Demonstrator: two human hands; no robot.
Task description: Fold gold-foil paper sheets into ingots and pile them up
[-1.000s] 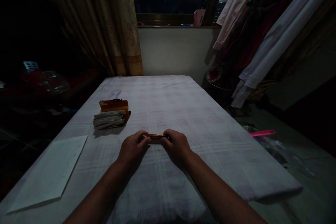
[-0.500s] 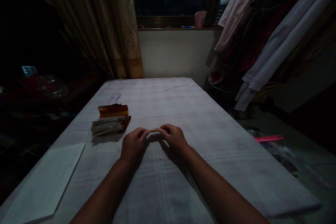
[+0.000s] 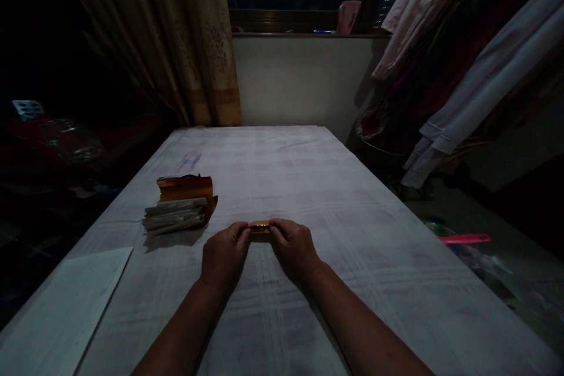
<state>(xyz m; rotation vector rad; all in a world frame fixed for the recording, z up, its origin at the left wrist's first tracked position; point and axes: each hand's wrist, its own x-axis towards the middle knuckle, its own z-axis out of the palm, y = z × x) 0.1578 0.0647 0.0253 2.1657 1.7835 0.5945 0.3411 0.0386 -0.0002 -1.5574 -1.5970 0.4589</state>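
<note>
A small piece of shiny gold paper is stretched between my two hands, just over the cloth-covered table. My left hand pinches its left end between thumb and fingers. On the other end, my right hand grips in the same way. The fingers cover both ends, so its full shape is hidden. To the left of my left hand lies a stack of folded greyish papers, with a curved gold sheet behind it.
A white sheet lies at the table's left front. Clothes hang at the right, above a pink-handled thing beside the table. A curtain falls at the back left; a pink mug stands on the windowsill.
The gold paper has turned between my fingers and shows a broader shiny face than before. Both hands keep their pinch. The camera view has shifted slightly.
</note>
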